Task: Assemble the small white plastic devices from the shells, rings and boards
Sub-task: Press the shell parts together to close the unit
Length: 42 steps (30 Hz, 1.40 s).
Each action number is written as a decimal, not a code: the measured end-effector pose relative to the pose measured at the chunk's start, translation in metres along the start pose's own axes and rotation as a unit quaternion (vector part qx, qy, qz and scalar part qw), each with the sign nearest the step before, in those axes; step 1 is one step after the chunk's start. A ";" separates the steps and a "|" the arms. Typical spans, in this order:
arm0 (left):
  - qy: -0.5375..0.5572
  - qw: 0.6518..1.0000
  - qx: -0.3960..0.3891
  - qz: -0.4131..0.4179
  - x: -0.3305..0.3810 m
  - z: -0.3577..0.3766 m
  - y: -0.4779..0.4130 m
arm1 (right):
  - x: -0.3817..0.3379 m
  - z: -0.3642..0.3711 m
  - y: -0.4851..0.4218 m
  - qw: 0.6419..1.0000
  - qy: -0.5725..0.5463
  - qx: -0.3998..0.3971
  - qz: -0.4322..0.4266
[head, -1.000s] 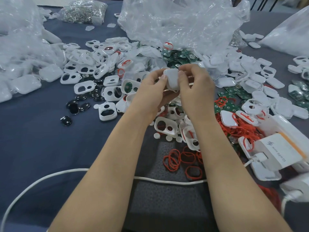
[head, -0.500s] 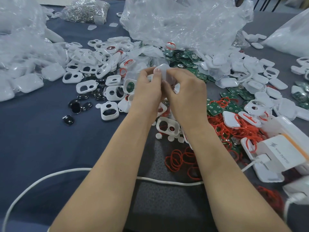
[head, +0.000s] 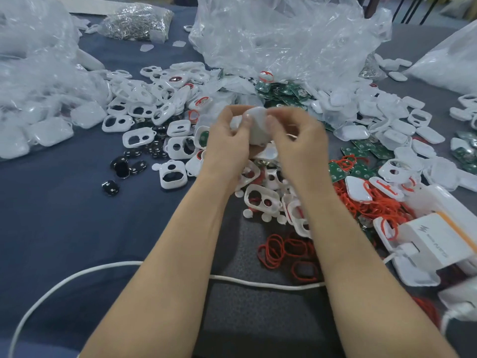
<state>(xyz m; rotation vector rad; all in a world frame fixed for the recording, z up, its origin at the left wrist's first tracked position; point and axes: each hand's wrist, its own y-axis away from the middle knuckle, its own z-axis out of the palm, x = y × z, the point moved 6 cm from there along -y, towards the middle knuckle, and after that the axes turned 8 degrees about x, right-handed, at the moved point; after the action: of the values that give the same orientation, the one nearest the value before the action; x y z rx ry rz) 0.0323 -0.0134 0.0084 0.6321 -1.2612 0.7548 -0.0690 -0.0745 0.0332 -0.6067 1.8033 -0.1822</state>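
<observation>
A small white plastic device shell is held up above the table between both hands. My left hand grips its left side, thumb on top. My right hand pinches its right side; the fingers are motion-blurred. Below and around lie white shells with two openings, red rubber rings, green circuit boards and small black parts. What sits inside the held shell is hidden by my fingers.
Clear plastic bags tower at the back middle and back left. A white charger box sits at the right with a white cable running across the near table. A bag of metal parts lies far back.
Both hands kept hold of the shell and shifted slightly left and down. The right hand has moved along the shell and is now blurred.
</observation>
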 end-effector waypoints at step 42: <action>0.003 0.996 -0.063 -0.067 -0.002 0.008 0.009 | 0.014 -0.007 -0.010 0.990 -0.128 -0.064 0.013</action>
<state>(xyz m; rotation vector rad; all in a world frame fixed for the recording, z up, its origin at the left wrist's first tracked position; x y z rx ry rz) 0.0202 -0.0149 0.0083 0.6053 -1.2381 0.5605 -0.0750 -0.0915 0.0274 -0.6651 1.5810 0.0286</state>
